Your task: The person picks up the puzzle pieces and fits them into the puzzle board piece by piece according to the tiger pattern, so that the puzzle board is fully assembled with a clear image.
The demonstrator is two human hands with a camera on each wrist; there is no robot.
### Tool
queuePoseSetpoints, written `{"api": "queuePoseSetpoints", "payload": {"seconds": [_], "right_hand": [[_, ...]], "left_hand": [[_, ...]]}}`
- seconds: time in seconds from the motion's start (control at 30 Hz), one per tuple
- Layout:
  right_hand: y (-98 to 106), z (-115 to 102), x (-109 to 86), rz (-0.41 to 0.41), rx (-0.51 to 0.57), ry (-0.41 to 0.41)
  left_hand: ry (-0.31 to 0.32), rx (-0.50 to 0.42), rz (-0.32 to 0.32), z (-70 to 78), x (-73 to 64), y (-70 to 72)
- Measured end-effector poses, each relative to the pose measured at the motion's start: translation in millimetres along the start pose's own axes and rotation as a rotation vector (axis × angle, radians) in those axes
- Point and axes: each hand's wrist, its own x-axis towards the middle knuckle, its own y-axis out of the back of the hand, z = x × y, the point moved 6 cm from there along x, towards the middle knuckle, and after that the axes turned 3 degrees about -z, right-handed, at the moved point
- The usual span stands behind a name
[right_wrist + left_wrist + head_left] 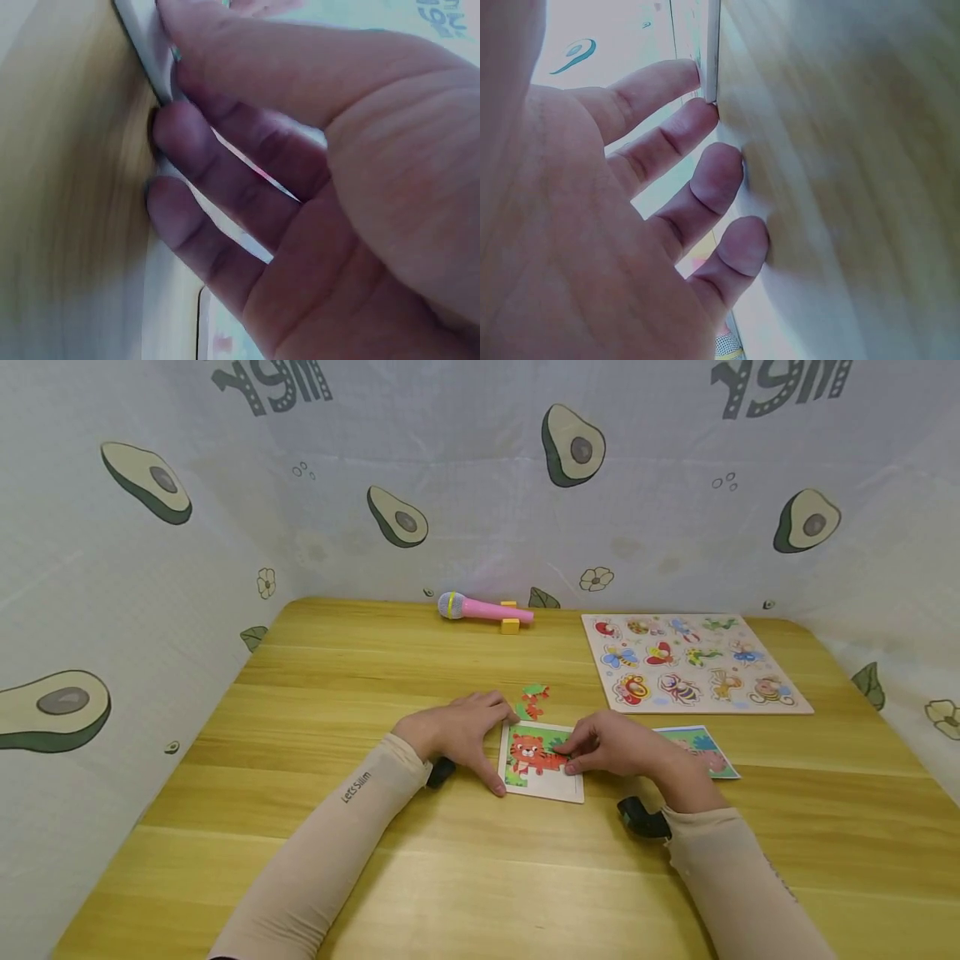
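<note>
A small tiger jigsaw puzzle [542, 789] lies in its pale tray on the table, with a bare area along the bottom. My left hand [467, 735] spans the tray's left side, its thumb by the lower left corner and its fingertips by the upper one. In the left wrist view those fingers [718, 180] are spread, the tips down at the table. Over the tray's right side, my right hand [618, 745] pinches a puzzle piece [176, 54] between thumb and index finger; the piece is mostly hidden. Several loose puzzle pieces [531, 703] lie just beyond the tray.
A picture card [716, 752] lies partly behind the right wrist. Farther back on the right is a large wooden insect puzzle board [697, 706]. A pink toy microphone [487, 610] rests by yellow blocks [510, 627] at the table's back edge, before a printed cloth [480, 460].
</note>
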Motion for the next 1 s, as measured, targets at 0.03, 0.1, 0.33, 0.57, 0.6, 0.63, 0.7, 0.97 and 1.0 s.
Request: {"api": "queuePoseSetpoints", "payload": {"seconds": [0.03, 0.1, 0.33, 0.57, 0.6, 0.63, 0.7, 0.97, 1.0], "right_hand": [[0.0, -0.1, -0.2, -0.002, 0.001, -0.002], [0.0, 0.7, -0.2, 0.003, 0.003, -0.015], [1.3, 2.8, -0.2, 0.053, 0.020, -0.092], [0.4, 1.1, 2.6, 0.100, 0.042, -0.133], [0.2, 1.0, 3.2, 0.104, 0.050, -0.139], [0.1, 1.3, 3.8, 0.106, 0.057, -0.146], [0.1, 2.0, 4.7, 0.109, 0.067, -0.154], [1.1, 7.3, 2.3, 0.111, 0.081, -0.153], [1.2, 7.8, 1.8, 0.111, 0.084, -0.149]], "left_hand": [[0.000, -0.002, 0.000, 0.1, -0.1, 0.2], [-0.001, 0.000, 0.002, 0.3, 0.2, 0.2], [-0.006, 0.003, 0.007, 1.5, 0.4, 0.0], [0.029, -0.113, 0.016, -5.1, -3.8, 2.3], [0.038, -0.138, 0.019, -6.4, -4.5, 3.0], [0.043, -0.158, 0.020, -7.6, -4.5, 3.3], [0.053, -0.189, 0.032, -9.9, -3.5, 4.8], [0.080, -0.218, 0.120, -16.3, 20.0, 19.5], [0.082, -0.213, 0.129, -16.4, 23.9, 21.7]]}}
